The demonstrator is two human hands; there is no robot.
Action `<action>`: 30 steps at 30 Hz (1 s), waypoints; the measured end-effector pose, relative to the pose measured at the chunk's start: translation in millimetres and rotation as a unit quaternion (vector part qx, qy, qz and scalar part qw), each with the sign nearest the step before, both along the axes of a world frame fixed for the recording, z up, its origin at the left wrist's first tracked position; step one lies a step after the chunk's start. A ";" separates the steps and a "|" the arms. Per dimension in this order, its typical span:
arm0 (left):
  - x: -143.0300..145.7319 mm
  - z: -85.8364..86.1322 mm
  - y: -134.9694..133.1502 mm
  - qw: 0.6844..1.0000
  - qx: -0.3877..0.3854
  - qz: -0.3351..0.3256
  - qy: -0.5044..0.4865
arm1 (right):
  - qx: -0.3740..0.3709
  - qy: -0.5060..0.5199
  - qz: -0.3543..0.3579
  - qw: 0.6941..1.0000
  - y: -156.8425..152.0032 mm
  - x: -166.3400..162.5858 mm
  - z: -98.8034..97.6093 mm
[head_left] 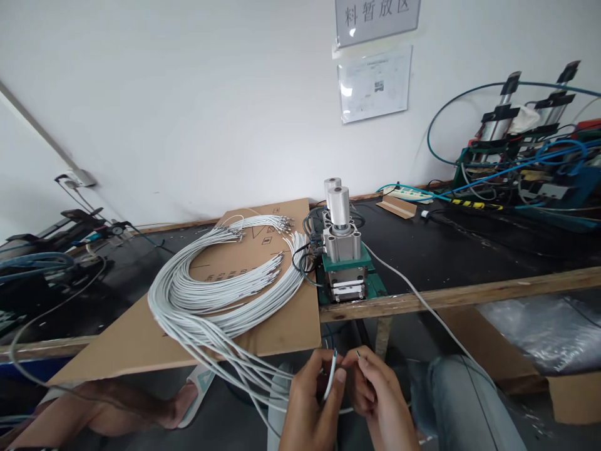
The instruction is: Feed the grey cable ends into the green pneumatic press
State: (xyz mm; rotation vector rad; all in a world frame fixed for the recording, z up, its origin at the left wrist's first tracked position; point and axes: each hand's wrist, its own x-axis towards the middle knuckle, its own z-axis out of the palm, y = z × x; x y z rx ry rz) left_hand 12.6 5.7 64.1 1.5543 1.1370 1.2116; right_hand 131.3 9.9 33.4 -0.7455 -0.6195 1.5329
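My left hand is closed, its thumb and fingers pinching a white cable near its end. The cable end points up and has a dark tip. Close beside it, my right hand is also closed in a pinch; a small dark tip pokes up between thumb and forefinger, and a stretch of white cable shows under the hand. A large looped bundle of white cables lies to the left on a cardboard sheet, and several strands run from it toward my left hand.
A small pneumatic press stands on the black bench ahead. Machines with blue hoses are at the right and more equipment at the left. Another person's leg shows below left. A cardboard box sits under the bench.
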 end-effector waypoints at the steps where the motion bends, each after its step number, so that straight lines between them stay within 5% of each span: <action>1: 0.2 0.2 -0.8 1.000 -0.004 0.004 0.002 | -0.007 -0.001 -0.005 1.000 -0.1 0.1 2.2; 16: -1.8 -0.3 -5.8 0.999 0.001 0.034 0.041 | 0.013 -0.007 -0.055 0.998 -3.0 2.6 7.5; 30: -0.2 5.8 -7.8 1.000 -0.004 0.015 0.014 | 0.058 -0.100 -0.078 0.990 -4.0 0.3 -18.5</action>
